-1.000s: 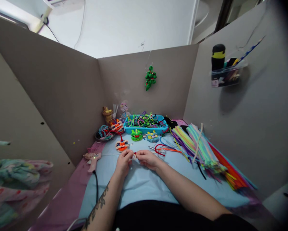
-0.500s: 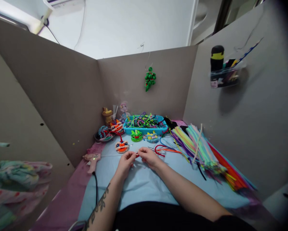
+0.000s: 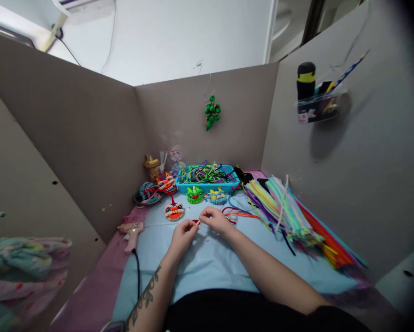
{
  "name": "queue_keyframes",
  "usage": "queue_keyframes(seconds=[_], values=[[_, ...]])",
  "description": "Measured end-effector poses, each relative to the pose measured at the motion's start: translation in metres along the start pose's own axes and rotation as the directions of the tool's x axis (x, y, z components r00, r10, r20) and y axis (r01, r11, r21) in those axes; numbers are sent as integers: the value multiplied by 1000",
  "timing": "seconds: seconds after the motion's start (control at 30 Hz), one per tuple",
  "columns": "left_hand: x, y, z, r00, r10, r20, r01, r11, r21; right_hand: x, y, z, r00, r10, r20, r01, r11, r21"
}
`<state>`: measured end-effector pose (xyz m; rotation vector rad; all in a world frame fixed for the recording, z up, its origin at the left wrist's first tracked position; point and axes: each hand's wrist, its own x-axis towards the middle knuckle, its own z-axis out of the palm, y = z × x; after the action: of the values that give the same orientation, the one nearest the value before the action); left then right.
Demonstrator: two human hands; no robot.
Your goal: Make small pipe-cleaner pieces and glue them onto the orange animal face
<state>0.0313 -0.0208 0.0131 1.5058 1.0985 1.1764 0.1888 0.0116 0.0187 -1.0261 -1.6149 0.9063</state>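
Observation:
My left hand is pinched on a small red fuzzy piece, which looks like pipe cleaner. Thumb and fingers of my right hand are pressed together at that piece's right end; what they pinch is too small to make out. Just beyond my hands lies an orange and white lion-like head made of pipe cleaner, with a red strand rising from it. A green head and a light blue and yellow one sit farther back.
A blue basket of loose pipe cleaner pieces stands at the back. Bundled pipe cleaners lie to the right, near orange strands. On the left a pink glue gun trails a black cord. Grey panels enclose the table.
My hands have moved slightly apart, and more of the red piece shows between them. The right hand sits a little higher. The whole view has shifted slightly.

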Motion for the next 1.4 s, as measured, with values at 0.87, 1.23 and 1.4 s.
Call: queue_keyframes(seconds=[0.87,1.23,1.4], values=[[5,2,-3,980,-199,4,190,929,-318,-12,-16,13,990,-82,-113,84,996,9],[4,1,-2,984,-176,16,173,947,-270,-12,-15,12,998,2,-69,2,998,57],[4,2,-2,985,-172,19,171,950,-260,-10,-9,17,987,158,5,-153,943,296]])
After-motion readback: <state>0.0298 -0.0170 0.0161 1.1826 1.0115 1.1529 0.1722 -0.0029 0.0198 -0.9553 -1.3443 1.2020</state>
